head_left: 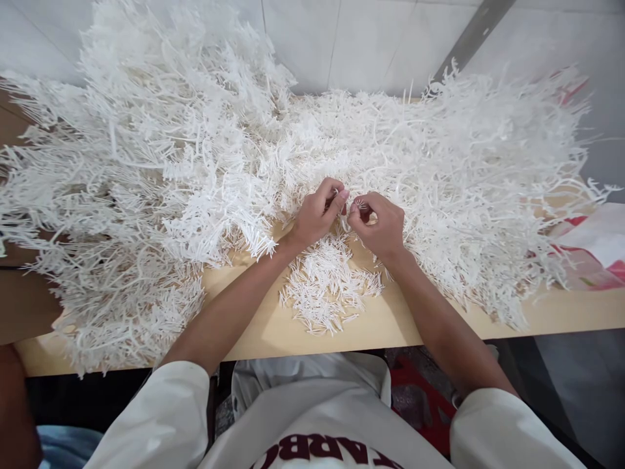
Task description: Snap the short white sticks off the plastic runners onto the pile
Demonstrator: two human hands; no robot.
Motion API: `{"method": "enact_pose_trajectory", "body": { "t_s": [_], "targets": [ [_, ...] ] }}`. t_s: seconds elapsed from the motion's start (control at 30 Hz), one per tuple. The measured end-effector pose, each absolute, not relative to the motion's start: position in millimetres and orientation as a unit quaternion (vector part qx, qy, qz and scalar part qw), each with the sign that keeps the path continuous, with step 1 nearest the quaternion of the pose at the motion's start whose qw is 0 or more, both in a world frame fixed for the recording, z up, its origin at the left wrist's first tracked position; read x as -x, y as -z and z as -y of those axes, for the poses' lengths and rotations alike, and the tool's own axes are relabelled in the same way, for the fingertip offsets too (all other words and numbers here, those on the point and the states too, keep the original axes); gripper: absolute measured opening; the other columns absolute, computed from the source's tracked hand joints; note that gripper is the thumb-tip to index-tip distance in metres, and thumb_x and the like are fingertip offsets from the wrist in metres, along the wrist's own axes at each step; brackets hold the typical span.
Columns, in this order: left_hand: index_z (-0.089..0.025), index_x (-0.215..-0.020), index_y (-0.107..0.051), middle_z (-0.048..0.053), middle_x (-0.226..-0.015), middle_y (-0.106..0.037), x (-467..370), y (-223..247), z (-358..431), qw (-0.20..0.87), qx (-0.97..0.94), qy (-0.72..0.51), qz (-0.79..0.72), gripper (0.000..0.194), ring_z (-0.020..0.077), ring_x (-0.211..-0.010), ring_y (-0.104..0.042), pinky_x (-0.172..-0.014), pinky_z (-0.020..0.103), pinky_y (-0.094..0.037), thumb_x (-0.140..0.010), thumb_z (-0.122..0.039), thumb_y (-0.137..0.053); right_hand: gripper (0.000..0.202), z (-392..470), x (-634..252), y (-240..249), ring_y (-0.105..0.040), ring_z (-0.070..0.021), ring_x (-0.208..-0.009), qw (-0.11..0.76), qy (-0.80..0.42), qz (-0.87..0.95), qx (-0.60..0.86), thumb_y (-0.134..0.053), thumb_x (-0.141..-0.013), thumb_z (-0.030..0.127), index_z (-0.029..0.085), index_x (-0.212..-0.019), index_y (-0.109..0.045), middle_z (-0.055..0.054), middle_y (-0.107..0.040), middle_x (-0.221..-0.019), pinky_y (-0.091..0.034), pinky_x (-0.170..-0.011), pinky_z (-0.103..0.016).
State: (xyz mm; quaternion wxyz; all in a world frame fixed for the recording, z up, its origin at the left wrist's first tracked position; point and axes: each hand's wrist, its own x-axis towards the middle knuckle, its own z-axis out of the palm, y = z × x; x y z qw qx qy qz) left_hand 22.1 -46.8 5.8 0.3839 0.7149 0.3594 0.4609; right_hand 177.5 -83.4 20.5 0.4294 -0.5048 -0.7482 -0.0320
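My left hand (318, 210) is closed in a pinch, its thumb and forefinger together at the middle of the table; what sits between them is too small to make out. Close beside it, my right hand (381, 225) pinches a small white branched plastic sprig (360, 205), whose thin tips fan out above the fingers. The fingertips of both hands nearly meet. Below them lies a small heap of short white plastic pieces (328, 283). Behind the hands spreads a large mass of white branching plastic strands (322, 140).
Tall piles of white branched plastic stand to the left (161, 150) and right (481, 163). The wooden table (263, 335) has its front edge near my body. A red-and-white plastic bag (593, 251) lies at right. Another person's arm (17, 404) shows at lower left. Behind is a tiled wall (361, 45).
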Motion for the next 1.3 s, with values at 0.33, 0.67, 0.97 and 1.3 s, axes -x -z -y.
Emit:
{"method": "enact_pose_trajectory", "body": {
  "t_s": [0.33,0.67,0.97,1.3],
  "targets": [
    [-0.022,-0.096,-0.048,-0.005,-0.064,-0.058,-22.7,-2.8,45.4,0.35,-0.725,-0.467,-0.366,0.024,0.0068,-0.055,-0.055,-0.055,0.022,-0.041,-0.098,-0.046,-0.043,0.007,82.9,-174.2,-20.2,-0.048,-0.0075,-0.054,0.465,-0.037,0.719,0.515,-0.061,-0.077,0.02,0.022,-0.075,-0.054,0.005,-0.055,-0.067,-0.042,-0.055,-0.023],
    [-0.022,-0.094,-0.049,-0.006,-0.061,-0.056,-22.0,-3.7,45.7,0.335,-0.731,-0.462,-0.374,0.023,0.006,-0.052,-0.051,-0.053,0.022,-0.038,-0.098,-0.044,-0.043,0.006,85.9,-172.1,-18.5,-0.055,-0.0098,-0.06,0.418,-0.029,0.715,0.56,-0.054,-0.083,0.02,0.022,-0.081,-0.06,0.002,-0.064,-0.075,-0.047,-0.063,-0.025],
    [-0.023,-0.094,-0.048,-0.005,-0.066,-0.062,-21.8,-6.2,46.4,0.381,-0.713,-0.47,-0.354,0.026,0.0062,-0.055,-0.056,-0.055,0.022,-0.043,-0.097,-0.048,-0.043,0.033,89.1,-171.1,-19.5,-0.057,-0.0084,-0.054,0.475,-0.114,0.691,0.532,-0.058,-0.079,0.02,0.025,-0.112,-0.056,0.007,-0.062,-0.069,-0.05,-0.056,-0.023],
    [-0.022,-0.09,-0.048,-0.005,-0.063,-0.059,-21.6,-4.1,39.8,0.408,-0.679,-0.453,-0.408,0.025,0.0061,-0.05,-0.053,-0.047,0.02,-0.04,-0.095,-0.047,-0.047,0.022,96.5,-170.9,-21.7,-0.049,-0.0059,-0.046,0.477,0.061,0.795,0.369,-0.056,-0.072,0.009,0.024,-0.088,-0.051,0.007,-0.058,-0.065,-0.043,-0.044,-0.02]
  ]
}}
